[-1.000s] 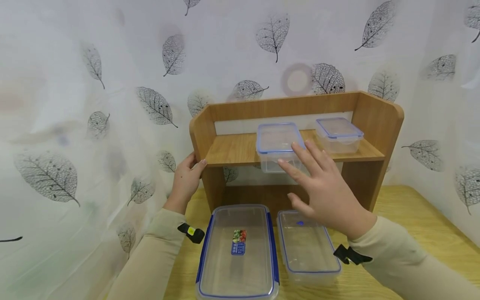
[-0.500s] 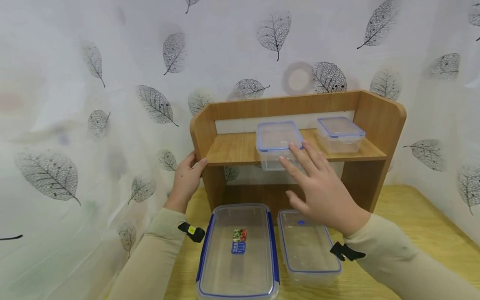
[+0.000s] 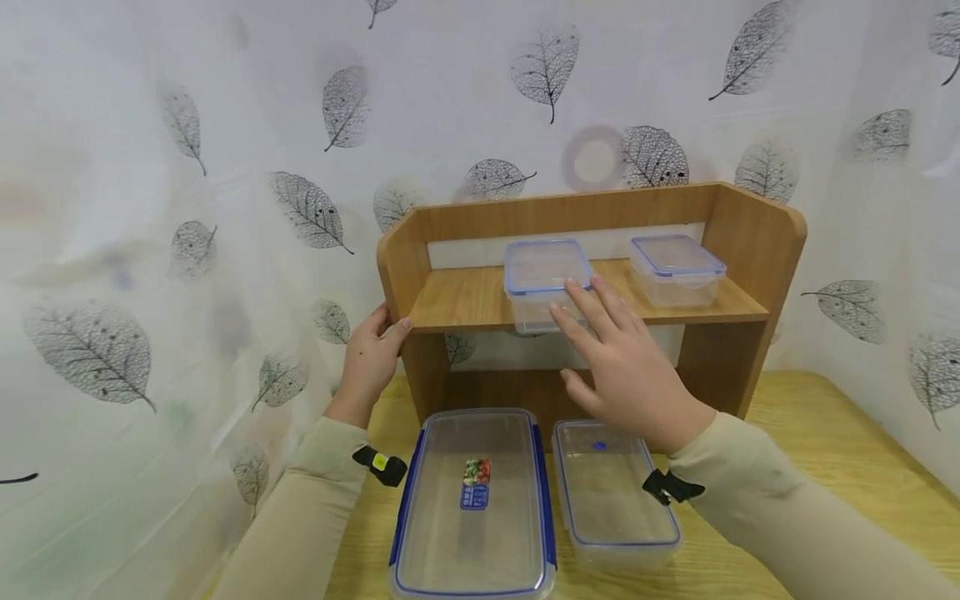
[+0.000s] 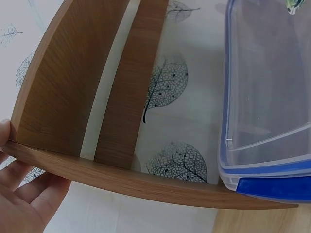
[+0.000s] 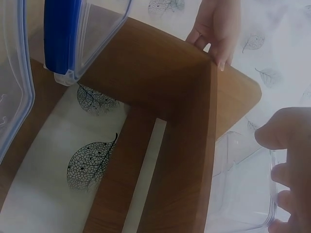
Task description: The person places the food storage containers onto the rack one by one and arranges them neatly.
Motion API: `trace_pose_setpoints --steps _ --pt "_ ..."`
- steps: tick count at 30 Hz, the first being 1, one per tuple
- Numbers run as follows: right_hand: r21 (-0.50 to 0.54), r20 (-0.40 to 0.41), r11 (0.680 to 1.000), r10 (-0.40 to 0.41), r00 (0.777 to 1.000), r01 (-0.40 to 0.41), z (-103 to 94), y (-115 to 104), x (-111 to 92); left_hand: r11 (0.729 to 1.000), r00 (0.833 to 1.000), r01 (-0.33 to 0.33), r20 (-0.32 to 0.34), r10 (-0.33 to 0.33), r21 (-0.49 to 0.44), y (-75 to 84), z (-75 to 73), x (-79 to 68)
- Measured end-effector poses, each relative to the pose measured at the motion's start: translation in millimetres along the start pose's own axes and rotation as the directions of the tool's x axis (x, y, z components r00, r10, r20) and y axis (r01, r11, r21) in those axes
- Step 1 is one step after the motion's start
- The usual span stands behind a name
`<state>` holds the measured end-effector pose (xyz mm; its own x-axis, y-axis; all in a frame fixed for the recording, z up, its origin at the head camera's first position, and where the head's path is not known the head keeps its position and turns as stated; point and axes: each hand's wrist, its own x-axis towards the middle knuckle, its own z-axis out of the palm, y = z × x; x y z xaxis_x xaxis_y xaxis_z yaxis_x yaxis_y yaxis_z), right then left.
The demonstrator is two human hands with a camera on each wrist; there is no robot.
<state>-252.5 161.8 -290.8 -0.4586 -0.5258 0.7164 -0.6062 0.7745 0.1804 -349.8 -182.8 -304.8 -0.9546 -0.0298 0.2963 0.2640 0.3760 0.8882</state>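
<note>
My left hand holds the left end of a wooden desk shelf, thumb on the front and fingers at the outer side. The left wrist view shows that hand at the board's corner. On the upper board sits a clear food container with a blue-rimmed lid. Its front juts past the board's edge, as the container also shows in the right wrist view. My right hand has its fingers spread, the tips at the container's front right. Whether every fingertip touches it is hard to tell.
A smaller lidded container stands at the upper board's right end. On the table before the shelf lie a large blue-clipped container and a medium one. A leaf-patterned curtain hangs close behind and leftward.
The container on the upper board has shifted left and slightly back, with my right hand moving left alongside it. My left hand keeps its hold on the shelf.
</note>
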Motion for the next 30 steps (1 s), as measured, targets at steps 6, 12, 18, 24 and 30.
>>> trace_pose_setpoints --steps 6,12,18,24,30 --pt "-0.014 0.006 1.0 0.024 1.0 -0.024 5.2 4.4 6.9 1.0 1.0 -0.012 -0.002 0.012 -0.005 2.9 0.0 1.6" --pt "-0.034 0.069 0.997 0.071 0.995 -0.069 11.2 2.4 14.0 1.0 1.0 -0.021 -0.011 0.021 -0.007 -0.4 -1.3 -0.5" --pt "-0.049 0.12 0.992 0.118 0.986 -0.113 13.8 -0.8 19.0 1.0 1.0 -0.009 -0.016 0.009 -0.014 0.1 -0.3 -1.5" --pt "-0.061 0.135 0.99 0.131 0.982 -0.123 15.7 0.7 21.5 1.0 1.0 0.001 -0.014 -0.002 -0.007 2.0 1.2 -1.3" --pt "-0.049 0.136 0.991 0.13 0.982 -0.124 18.9 2.6 23.5 1.0 1.0 -0.007 -0.014 0.007 -0.004 0.3 0.8 -2.0"
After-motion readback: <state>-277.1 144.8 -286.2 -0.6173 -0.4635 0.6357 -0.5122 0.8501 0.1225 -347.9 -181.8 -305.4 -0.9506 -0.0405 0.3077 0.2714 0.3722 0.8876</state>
